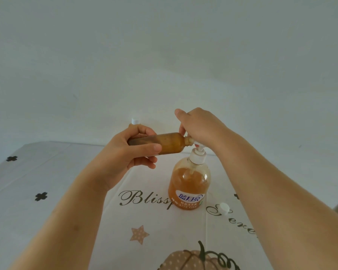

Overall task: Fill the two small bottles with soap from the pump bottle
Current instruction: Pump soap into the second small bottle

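Note:
The pump bottle point(189, 184) stands upright mid-table, clear, about two-thirds full of orange soap, with a white pump. My left hand point(129, 151) grips a small bottle point(168, 143) held on its side, its open neck against the pump's spout; it looks nearly full of orange soap. My right hand point(199, 127) rests on the pump head with fingers curled over it, hiding the head. Behind my left hand, a second small bottle's white cap point(135, 121) pokes up; its body is hidden.
A loose white cap point(224, 208) lies on the tablecloth point(66, 191) to the right of the pump bottle. The cloth is white with printed script, stars and a pumpkin. A plain white wall rises close behind the table's far edge.

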{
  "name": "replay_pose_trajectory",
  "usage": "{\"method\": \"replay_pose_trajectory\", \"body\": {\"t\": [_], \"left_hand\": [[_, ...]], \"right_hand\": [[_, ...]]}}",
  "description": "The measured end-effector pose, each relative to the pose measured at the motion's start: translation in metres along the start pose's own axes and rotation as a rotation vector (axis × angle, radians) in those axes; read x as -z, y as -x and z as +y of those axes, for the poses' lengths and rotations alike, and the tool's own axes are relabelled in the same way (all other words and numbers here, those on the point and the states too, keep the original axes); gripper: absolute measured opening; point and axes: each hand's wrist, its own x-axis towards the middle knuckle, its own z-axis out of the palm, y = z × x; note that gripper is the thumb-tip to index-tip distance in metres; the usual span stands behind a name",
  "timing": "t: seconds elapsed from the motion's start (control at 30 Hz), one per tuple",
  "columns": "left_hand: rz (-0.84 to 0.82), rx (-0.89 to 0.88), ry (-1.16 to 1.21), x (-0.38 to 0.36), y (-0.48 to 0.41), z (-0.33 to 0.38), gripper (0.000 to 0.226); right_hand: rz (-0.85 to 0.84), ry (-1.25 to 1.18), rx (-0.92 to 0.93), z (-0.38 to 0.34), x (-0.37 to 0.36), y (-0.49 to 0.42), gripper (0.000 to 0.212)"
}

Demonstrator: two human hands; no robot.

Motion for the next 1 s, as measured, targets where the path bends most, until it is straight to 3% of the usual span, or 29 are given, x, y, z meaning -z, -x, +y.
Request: {"method": "replay_pose_trajectory", "body": {"t": [0.3, 1.0], "left_hand": [[0.001, 0.006, -0.014, -0.001, 0.000, 0.000, 0.029], [-0.016, 0.017, -0.040, 0.002, 0.001, -0.003, 0.029]], "right_hand": [[-0.024, -0.030, -0.012, 0.001, -0.003, 0.002, 0.065], [0.005, -0.096, -0.021, 0.007, -0.008, 0.003, 0.059]]}}
